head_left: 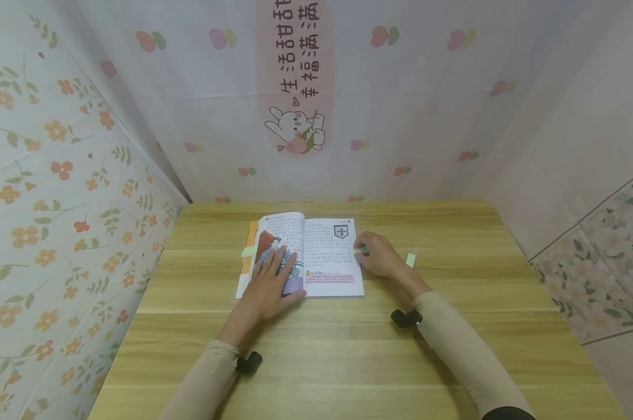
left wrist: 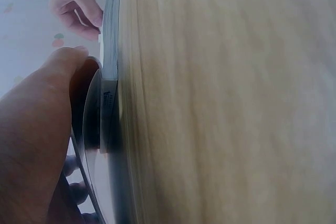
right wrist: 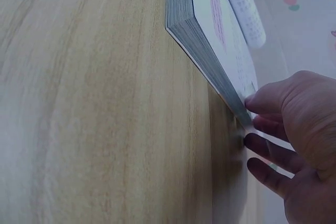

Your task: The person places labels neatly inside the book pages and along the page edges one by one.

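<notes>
An open book (head_left: 329, 248) lies on the wooden table, with printed text, a shield picture on its right page and a coloured figure on its left. Spread over the left page, my left hand (head_left: 269, 289) presses it with straight fingers; its thumb reaches the book's lower edge. At the right page's outer edge, my right hand (head_left: 381, 255) has thumb and index finger pinching a small pale green sticky note (head_left: 356, 251). In the right wrist view the thumb (right wrist: 262, 100) sits over the page edge, while the other fingers curl loosely beside the page block.
Another pale green sticky note (head_left: 249, 252) sticks out from the book's left edge. A third sticky note (head_left: 411, 259) stands on the table (head_left: 453, 233) beyond my right wrist. Patterned curtains (head_left: 426, 116) hang behind and beside the table.
</notes>
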A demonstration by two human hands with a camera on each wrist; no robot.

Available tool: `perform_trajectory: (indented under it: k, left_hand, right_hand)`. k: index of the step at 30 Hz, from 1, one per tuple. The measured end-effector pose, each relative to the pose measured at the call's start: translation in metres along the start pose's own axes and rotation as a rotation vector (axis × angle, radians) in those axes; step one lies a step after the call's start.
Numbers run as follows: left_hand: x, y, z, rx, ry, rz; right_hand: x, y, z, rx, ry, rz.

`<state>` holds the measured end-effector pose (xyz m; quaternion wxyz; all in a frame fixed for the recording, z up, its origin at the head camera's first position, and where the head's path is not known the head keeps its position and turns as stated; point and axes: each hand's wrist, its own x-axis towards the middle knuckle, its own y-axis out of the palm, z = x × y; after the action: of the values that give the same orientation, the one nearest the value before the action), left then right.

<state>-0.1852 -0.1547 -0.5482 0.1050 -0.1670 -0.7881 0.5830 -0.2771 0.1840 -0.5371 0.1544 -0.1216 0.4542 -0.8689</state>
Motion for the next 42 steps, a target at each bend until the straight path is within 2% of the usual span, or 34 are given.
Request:
perform_trajectory:
  k: [5, 12, 22, 29, 36, 42]
  left_hand:
    - [0.0, 0.0, 0.0, 0.001, 0.001, 0.004]
    - [0.0, 0.001, 0.001, 0.001, -0.002, 0.003]
    - [-0.001, 0.001, 0.001, -0.009, -0.002, -0.002]
    - [0.0, 0.001, 0.001, -0.009, 0.001, 0.004]
    - [-0.001, 0.0, 0.0, -0.008, 0.0, 0.006]
    - [-0.001, 0.001, 0.001, -0.007, 0.002, 0.004]
  right_hand:
    - [-0.002, 0.0, -0.002, -0.009, -0.013, 0.001]
    - [-0.007, 0.0, -0.005, -0.014, -0.085, -0.028]
    - [-0.019, -0.003, -0.008, -0.082, -0.139, -0.056]
    - [-0.029, -0.002, -0.006, -0.173, -0.239, -0.077]
    - [-0.033, 0.001, -0.007, -0.215, -0.324, -0.079]
    - [-0.037, 0.004, -0.006, -0.24, -0.3, -0.034]
